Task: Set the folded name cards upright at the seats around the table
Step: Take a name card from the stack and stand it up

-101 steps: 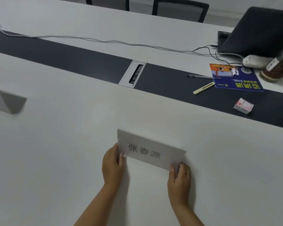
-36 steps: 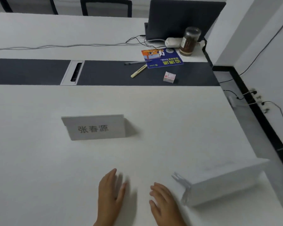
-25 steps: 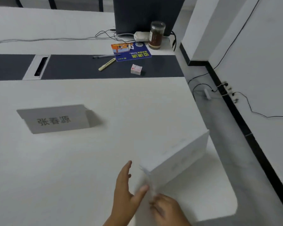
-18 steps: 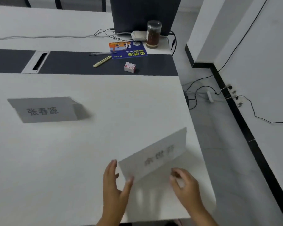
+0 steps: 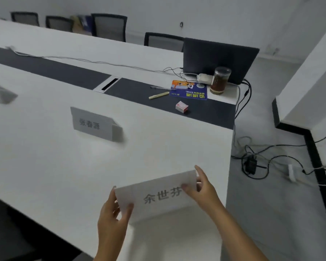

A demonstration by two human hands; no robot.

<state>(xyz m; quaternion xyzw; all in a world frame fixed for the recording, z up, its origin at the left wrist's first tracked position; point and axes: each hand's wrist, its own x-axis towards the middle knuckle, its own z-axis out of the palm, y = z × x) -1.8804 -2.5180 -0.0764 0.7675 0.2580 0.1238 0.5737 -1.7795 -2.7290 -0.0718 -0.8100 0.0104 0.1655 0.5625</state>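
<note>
Both hands, left hand (image 5: pixel 113 213) and right hand (image 5: pixel 201 187), pinch the ends of the white folded paper name card (image 5: pixel 156 196) at six o'clock on the white worktop (image 5: pixel 158 151), where a careless release near the edge could tip it flat.

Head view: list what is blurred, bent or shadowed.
Head view: the far-left card is smeared by motion blur; the standing card reads soft and casts a shadow to its right; the held card, gripped by the left hand and right hand, is fairly legible; the table edges bow from wide-angle distortion; lighting is dim and flat.
</note>
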